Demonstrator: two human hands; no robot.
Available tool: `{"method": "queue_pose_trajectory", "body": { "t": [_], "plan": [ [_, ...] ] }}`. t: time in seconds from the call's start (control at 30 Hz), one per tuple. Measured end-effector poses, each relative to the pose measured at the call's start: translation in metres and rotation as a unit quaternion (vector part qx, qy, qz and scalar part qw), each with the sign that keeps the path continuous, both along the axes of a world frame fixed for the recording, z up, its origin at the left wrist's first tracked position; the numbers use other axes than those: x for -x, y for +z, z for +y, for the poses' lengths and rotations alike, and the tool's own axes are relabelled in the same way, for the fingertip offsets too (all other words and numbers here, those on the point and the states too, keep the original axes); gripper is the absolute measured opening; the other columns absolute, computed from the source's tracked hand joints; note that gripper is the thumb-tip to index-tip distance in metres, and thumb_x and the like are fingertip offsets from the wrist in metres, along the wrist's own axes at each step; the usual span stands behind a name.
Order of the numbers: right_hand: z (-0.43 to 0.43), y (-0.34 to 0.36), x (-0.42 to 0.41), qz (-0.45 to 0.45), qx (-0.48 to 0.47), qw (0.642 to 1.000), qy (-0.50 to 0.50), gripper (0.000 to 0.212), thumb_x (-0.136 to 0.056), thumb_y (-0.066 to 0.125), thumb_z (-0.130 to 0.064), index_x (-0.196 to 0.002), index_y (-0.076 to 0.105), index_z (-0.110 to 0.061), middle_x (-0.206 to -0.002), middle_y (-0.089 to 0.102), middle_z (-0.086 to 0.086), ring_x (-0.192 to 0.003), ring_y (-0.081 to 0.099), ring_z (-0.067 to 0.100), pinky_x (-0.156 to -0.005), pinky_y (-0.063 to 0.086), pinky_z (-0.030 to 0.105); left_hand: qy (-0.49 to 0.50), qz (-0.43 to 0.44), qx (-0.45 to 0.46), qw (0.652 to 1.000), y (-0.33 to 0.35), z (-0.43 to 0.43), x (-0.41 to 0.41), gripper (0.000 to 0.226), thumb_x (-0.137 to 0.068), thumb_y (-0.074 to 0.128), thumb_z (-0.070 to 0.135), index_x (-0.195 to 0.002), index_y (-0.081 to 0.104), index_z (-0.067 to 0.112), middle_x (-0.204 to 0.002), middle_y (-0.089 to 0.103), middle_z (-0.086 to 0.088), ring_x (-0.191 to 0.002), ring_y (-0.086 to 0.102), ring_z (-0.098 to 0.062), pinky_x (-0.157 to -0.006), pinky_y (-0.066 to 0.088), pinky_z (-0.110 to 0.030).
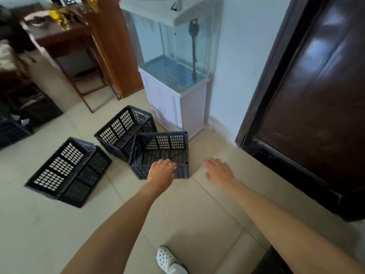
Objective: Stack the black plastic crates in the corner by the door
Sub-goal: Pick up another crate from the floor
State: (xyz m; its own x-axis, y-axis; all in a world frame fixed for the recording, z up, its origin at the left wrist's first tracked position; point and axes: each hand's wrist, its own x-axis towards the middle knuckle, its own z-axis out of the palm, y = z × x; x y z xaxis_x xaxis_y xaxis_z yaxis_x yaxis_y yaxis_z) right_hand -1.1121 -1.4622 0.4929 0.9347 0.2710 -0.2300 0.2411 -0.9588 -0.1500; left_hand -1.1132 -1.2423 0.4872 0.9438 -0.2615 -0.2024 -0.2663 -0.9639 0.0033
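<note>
Three black plastic crates are seen on the pale tiled floor (59, 224), in front of a white aquarium cabinet (177, 107) that stands against the wall beside a dark wooden door (316, 99). The nearest crate (164, 153) is set upright just in front of the cabinet, its open top facing up. A second crate (122, 127) is tilted against the nearest crate's far left side, touching it, close to the cabinet's front. A third crate (67, 171) is lying tipped on its side, apart from the other two and farther left of the cabinet. A glass fish tank (169, 52) is carried on the cabinet, and a wooden desk (65, 40) with blurred items is placed well to the cabinet's left. Part of a further dark crate (9, 133) is cut off at the left edge.

Both bare arms are stretched forward and down. The left hand (162, 171) is laid palm down over the near rim of the nearest crate, fingers curled onto it; whether the rim is gripped cannot be told. The right hand (219, 171) is held open and empty, fingers spread, just right of that crate, above bare floor between crate and door. A white perforated clog (167, 260) is seen at the bottom.
</note>
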Motion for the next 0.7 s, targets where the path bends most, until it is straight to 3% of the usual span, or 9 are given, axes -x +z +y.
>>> {"method": "queue_pose_trajectory", "body": {
  "t": [0.3,0.47,0.7],
  "plan": [
    [0.256,0.024,-0.108,-0.035,-0.026,0.982,0.186,0.025,-0.096,0.044,-0.024,-0.118,0.052,-0.015,-0.119,0.055,0.006,-0.113,0.053,0.027,-0.089,0.047,0.044,0.134,-0.014,-0.053,0.990,0.016,0.246,-0.028,0.031,-0.096,0.047,0.022,-0.126,0.055,0.019,-0.126,0.058,-0.004,-0.120,0.052,-0.027,-0.101,0.041,-0.040],
    [0.374,0.029,-0.140,-0.031,-0.005,0.959,0.282,0.026,-0.096,0.044,-0.025,-0.120,0.051,-0.015,-0.123,0.054,0.007,-0.116,0.051,0.028,-0.090,0.046,0.045,0.223,-0.015,-0.032,0.974,0.014,0.349,-0.027,0.030,-0.097,0.044,0.021,-0.125,0.054,0.020,-0.123,0.059,-0.005,-0.114,0.054,-0.026,-0.099,0.044,-0.041],
    [0.507,-0.003,-0.187,0.014,0.019,0.939,0.344,0.025,-0.098,0.042,-0.024,-0.120,0.051,-0.015,-0.125,0.053,0.006,-0.119,0.048,0.028,-0.094,0.043,0.045,0.325,0.006,-0.003,0.946,-0.005,0.470,-0.043,0.030,-0.095,0.050,0.026,-0.123,0.056,0.021,-0.125,0.058,-0.002,-0.119,0.052,-0.024,-0.102,0.041,-0.041]
  ]
}}
